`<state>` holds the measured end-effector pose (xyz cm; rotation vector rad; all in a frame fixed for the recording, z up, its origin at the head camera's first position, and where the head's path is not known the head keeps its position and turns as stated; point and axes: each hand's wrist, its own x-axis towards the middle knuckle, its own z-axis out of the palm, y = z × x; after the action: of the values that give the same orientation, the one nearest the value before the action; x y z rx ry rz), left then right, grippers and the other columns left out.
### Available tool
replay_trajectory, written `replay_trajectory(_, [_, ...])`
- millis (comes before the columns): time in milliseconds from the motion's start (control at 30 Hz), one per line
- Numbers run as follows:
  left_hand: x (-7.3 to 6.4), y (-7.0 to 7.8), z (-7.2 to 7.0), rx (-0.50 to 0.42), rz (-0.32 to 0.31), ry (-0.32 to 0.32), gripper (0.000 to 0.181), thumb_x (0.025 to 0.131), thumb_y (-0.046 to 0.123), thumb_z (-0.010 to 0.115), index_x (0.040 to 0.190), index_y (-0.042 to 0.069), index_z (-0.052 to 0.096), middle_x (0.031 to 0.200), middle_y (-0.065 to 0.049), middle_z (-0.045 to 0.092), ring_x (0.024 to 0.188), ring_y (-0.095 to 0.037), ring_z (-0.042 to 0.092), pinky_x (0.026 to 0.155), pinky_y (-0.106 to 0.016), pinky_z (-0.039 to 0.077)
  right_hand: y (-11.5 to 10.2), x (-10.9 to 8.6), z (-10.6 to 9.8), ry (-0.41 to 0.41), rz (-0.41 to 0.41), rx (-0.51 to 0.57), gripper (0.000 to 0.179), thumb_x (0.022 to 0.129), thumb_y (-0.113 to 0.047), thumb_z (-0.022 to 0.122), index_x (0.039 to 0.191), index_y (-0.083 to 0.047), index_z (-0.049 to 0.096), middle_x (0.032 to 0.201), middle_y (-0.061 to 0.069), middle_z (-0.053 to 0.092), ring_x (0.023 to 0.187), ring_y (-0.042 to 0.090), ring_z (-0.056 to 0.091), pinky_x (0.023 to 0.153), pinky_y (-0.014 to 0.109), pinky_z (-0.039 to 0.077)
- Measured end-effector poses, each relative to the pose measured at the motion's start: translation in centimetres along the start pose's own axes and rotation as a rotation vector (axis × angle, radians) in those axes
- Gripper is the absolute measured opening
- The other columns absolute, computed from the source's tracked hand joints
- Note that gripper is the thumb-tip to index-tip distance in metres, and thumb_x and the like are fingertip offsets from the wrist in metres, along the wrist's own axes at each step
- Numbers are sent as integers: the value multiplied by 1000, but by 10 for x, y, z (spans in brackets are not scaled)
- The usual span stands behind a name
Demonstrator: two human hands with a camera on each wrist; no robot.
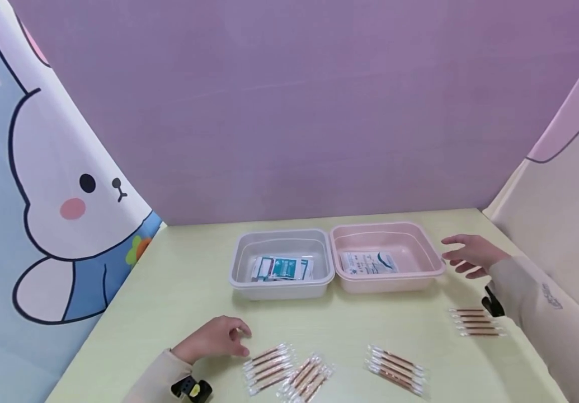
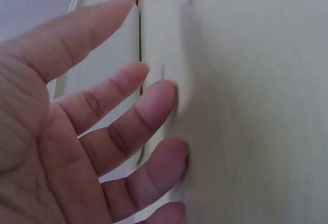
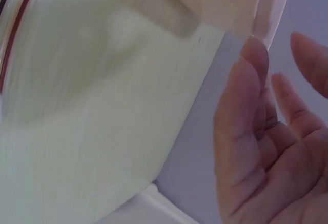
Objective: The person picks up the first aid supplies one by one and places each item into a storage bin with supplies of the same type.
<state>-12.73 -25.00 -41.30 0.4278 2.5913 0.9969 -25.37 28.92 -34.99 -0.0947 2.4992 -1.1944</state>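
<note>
My left hand (image 1: 219, 338) hovers just left of a clear pack of cotton swabs (image 1: 269, 368), its fingers loosely bent and nothing between them. Overlapping that pack is another swab pack (image 1: 306, 379). In the left wrist view the fingers (image 2: 154, 106) are spread over the pale tabletop. Out at the right, my right hand (image 1: 475, 254) is beside the right rim of the pink basin (image 1: 422, 246), fingers apart and holding nothing. The right wrist view has its fingertips close to the basin's rim (image 3: 264, 14). Below this hand lies a swab pack (image 1: 478, 323).
A grey basin (image 1: 281, 290) stands against the pink one's left side, holding white-and-teal packets (image 1: 285, 268). One white packet with blue print (image 1: 368, 262) lies in the pink basin. Another swab pack (image 1: 396, 369) is at the front. A purple wall (image 1: 309, 112) closes the back.
</note>
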Motion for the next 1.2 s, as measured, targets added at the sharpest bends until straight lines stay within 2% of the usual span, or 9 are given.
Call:
replay_trajectory(267, [0, 2, 5, 67, 37, -15, 28, 73, 18, 82, 93, 9, 65, 64, 4, 49, 56, -9, 42, 55, -26, 35, 7, 0, 12, -23, -4, 186, 69, 95, -9, 53, 144, 14, 9, 78, 1, 63, 64, 12, 63, 62, 29, 54])
replay_trajectory(533, [3, 9, 9, 151, 42, 2, 21, 72, 13, 80, 84, 13, 63, 65, 5, 48, 59, -10, 43, 58, -28, 35, 21, 4, 14, -103, 6, 568, 74, 96, -5, 53, 149, 7, 2, 80, 4, 70, 67, 12, 69, 67, 28, 55])
replay_trajectory(633, [5, 11, 11, 134, 41, -10, 13, 72, 8, 76, 77, 12, 65, 63, 6, 48, 59, -9, 43, 57, -27, 35, 28, 4, 16, -146, 0, 665, 61, 95, -5, 57, 146, 3, 23, 84, 6, 70, 71, 16, 70, 69, 30, 56])
replay_trajectory(733, [7, 14, 12, 148, 38, -11, 10, 70, 4, 73, 70, 11, 66, 62, 7, 50, 59, -9, 44, 57, -27, 36, 35, 5, 19, -179, -28, 718, 34, 94, -5, 60, 124, -13, 49, 87, 7, 70, 74, 18, 70, 72, 32, 55])
replay_trajectory(800, [8, 17, 13, 190, 21, -1, 10, 67, 3, 70, 65, 12, 65, 60, 8, 51, 58, -9, 45, 54, -26, 36, 38, 5, 20, -186, -46, 764, 26, 93, -4, 60, 109, -24, 53, 88, 7, 70, 75, 18, 70, 73, 31, 55])
replay_trajectory(900, [10, 24, 15, 279, -28, 5, 16, 64, 4, 69, 56, 15, 60, 55, 10, 50, 52, -9, 43, 48, -26, 34, 41, 5, 23, -184, -72, 822, 27, 93, -1, 59, 99, -26, 56, 88, 8, 69, 75, 18, 70, 74, 30, 55])
replay_trajectory(967, [12, 29, 17, 341, -70, -24, 22, 62, 5, 69, 50, 18, 55, 49, 12, 45, 47, -7, 39, 44, -24, 29, 43, 5, 25, -179, -76, 840, 25, 92, 1, 59, 100, -23, 57, 88, 9, 69, 75, 18, 70, 74, 29, 55])
replay_trajectory(1067, [17, 36, 16, 407, -110, -62, 28, 61, 5, 71, 47, 18, 51, 44, 13, 39, 44, -7, 35, 43, -24, 25, 42, 4, 28, -156, -77, 804, 28, 92, 1, 59, 118, -6, 52, 87, 10, 69, 75, 18, 70, 74, 30, 55])
replay_trajectory(1200, [24, 44, 10, 447, -123, -85, 19, 62, 5, 73, 63, 14, 56, 60, 9, 49, 55, -11, 43, 50, -29, 34, 39, 4, 30, -127, -78, 723, 62, 94, 0, 55, 138, 18, 15, 86, 8, 69, 73, 16, 69, 72, 29, 55])
